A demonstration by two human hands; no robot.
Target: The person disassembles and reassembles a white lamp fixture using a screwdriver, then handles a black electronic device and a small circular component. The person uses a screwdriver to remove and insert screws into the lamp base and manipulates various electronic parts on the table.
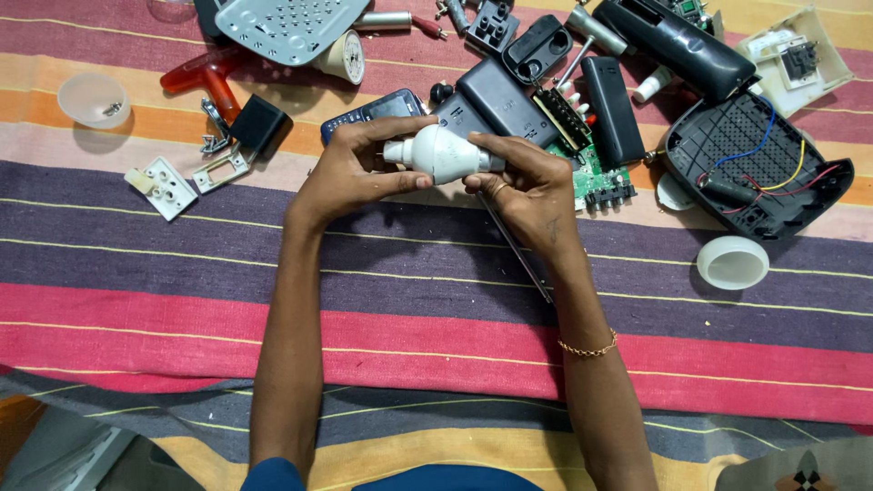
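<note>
- Striped cloth [436, 300] in purple, pink, orange and yellow covered the work surface, strewn along its far side with electrical parts.
- At the far left sat a small translucent cup [94, 98]; near it lay a white switch plate [162, 186] and a red-handled tool [207, 75].
- The left hand [350, 168] was closed around the narrow end of a white bulb body [441, 153], thumb under, fingers over.
- The bulb body lay sideways between both hands, lifted just above the cloth, in front of a dark phone [373, 111].
- The right hand [527, 182] gripped the wider end, and a thin metal rod [518, 255] ran under that palm.
- The bulb looked partly taken apart: its dome was off, while base and housing remained joined.
- Further right lay a green circuit board [600, 177], an opened black casing with coloured wires [755, 164] and a white round cap [733, 262].
</note>
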